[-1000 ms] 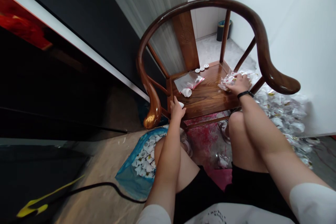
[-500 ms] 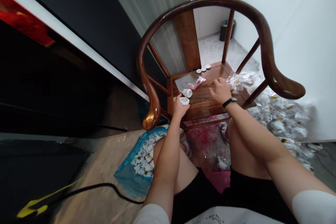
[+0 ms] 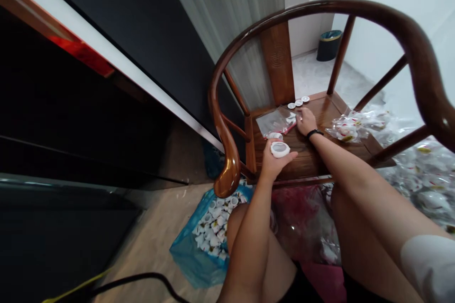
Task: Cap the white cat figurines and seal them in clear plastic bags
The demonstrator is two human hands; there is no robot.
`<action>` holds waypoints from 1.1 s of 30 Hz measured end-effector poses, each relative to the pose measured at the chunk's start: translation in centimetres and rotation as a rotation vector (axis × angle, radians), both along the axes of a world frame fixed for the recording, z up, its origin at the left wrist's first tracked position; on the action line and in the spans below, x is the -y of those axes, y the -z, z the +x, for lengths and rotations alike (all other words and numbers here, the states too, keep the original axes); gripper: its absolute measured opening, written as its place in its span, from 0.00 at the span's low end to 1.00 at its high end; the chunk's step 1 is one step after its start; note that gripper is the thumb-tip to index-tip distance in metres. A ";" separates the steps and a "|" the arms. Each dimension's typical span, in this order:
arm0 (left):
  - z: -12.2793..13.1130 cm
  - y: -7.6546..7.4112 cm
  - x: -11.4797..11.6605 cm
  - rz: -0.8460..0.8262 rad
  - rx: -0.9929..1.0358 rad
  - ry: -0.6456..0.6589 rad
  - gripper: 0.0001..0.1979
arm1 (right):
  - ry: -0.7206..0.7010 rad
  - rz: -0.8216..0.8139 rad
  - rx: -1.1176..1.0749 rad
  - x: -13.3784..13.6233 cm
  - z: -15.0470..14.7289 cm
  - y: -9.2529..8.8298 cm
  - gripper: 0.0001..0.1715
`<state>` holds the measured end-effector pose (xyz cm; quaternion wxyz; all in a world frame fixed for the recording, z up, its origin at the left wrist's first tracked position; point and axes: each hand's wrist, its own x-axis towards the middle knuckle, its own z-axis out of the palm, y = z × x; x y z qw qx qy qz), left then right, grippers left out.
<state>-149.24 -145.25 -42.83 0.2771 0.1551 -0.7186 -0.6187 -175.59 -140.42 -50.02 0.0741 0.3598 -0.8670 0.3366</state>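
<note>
My left hand (image 3: 273,163) is closed around a small white round container (image 3: 280,149), its round top facing up, above the front left of the wooden chair seat (image 3: 316,156). Just behind it another white round piece (image 3: 275,136) lies on the seat, partly covered by my fingers. My right hand (image 3: 306,122) is at the right edge of a clear plastic bag (image 3: 272,122) with a red strip, fingers curled down; what they pinch, if anything, is hidden. Behind that hand, three white round caps (image 3: 298,103) sit in a row near the chair back.
Clear-wrapped white pieces (image 3: 346,129) lie on the seat's right side, and a large heap of them (image 3: 432,180) is beyond the chair. A blue bag (image 3: 190,251) of loose white pieces stands on the floor at left. The curved armrest (image 3: 227,170) rises left of my hands.
My right hand has moved left, from over the seat near the wrapped pieces to the clear bag's edge. My left hand still holds the white container, now tilted more toward me. The view has shifted.
</note>
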 end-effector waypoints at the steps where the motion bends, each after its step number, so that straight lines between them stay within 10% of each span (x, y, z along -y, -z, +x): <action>1: -0.1 -0.1 -0.2 0.041 -0.033 -0.009 0.26 | 0.037 -0.026 0.007 0.5 -1.0 0.2 0.28; 12: 0.4 -1.4 -0.8 0.092 -0.024 -0.010 0.28 | 0.075 0.191 0.091 4.3 -5.3 1.9 0.46; 21: 1.9 -1.8 -0.5 -0.087 -0.066 -0.091 0.23 | 0.417 0.128 -0.008 3.7 -4.1 2.0 0.31; 33: 0.5 -1.1 0.9 -0.071 -0.150 -0.348 0.19 | 0.337 0.067 -0.088 -1.9 0.2 -2.8 0.22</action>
